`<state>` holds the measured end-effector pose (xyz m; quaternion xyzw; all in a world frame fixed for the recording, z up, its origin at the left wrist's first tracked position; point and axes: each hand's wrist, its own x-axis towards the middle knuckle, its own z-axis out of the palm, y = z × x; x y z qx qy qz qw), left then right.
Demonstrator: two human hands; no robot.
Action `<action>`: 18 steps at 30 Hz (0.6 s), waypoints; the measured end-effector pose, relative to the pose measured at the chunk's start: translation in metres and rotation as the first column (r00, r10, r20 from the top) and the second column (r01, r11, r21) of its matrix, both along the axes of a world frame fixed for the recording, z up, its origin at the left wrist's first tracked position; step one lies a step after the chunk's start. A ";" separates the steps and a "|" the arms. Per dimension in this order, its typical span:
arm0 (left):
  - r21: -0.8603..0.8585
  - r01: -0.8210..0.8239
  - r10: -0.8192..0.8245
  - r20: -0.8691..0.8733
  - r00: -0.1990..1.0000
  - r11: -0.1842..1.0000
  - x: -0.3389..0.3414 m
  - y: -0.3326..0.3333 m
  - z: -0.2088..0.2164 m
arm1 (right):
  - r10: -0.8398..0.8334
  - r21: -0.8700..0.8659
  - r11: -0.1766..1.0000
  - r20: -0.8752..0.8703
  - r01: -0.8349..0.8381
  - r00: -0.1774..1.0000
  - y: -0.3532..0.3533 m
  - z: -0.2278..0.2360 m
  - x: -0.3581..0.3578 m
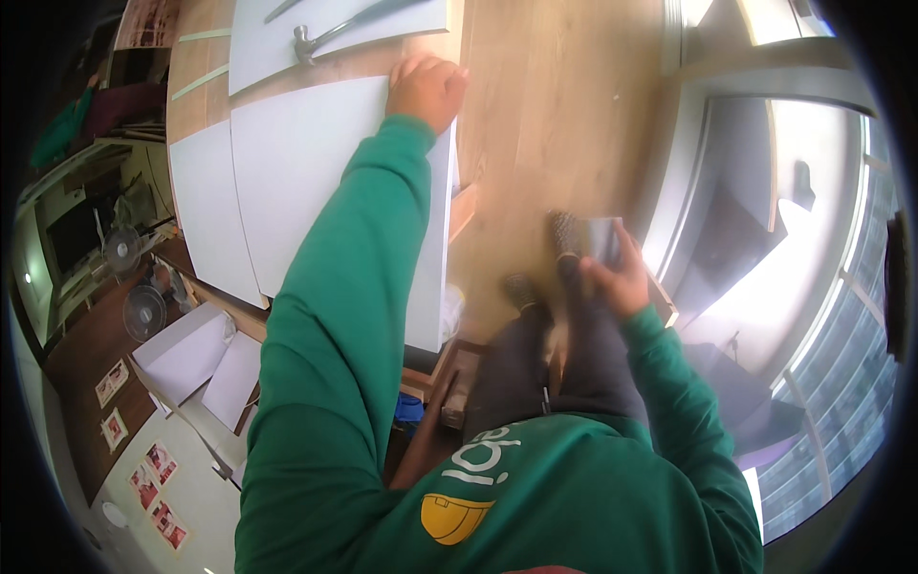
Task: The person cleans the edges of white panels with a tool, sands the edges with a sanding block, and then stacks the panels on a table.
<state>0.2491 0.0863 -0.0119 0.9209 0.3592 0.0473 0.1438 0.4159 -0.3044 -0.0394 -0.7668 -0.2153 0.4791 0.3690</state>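
Observation:
My left hand (427, 94) is at the far right corner of a large white panel (316, 163). Its fingers curl over the panel's edge. Low on my right side, my right hand (622, 277) is closed around a small grey, box-like thing (601, 239) with a smooth face; its exact kind cannot be made out. Beyond my left hand, a claw hammer (305, 44) with a dark handle lies on another white panel (258, 59), apart from my fingers.
A narrower white panel (206, 201) adjoins on the left. Wooden floor (555, 115) runs along the right, beside a bright window (832, 335). Near my legs stands an open wooden compartment (457, 378) with a blue item (409, 408). Two fans (144, 313) stand at the left.

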 end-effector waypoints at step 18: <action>0.271 -0.565 0.482 0.316 0.817 0.779 -0.107 0.054 0.005 | 0.217 0.241 0.968 -0.661 -0.071 0.718 0.223 0.109 0.060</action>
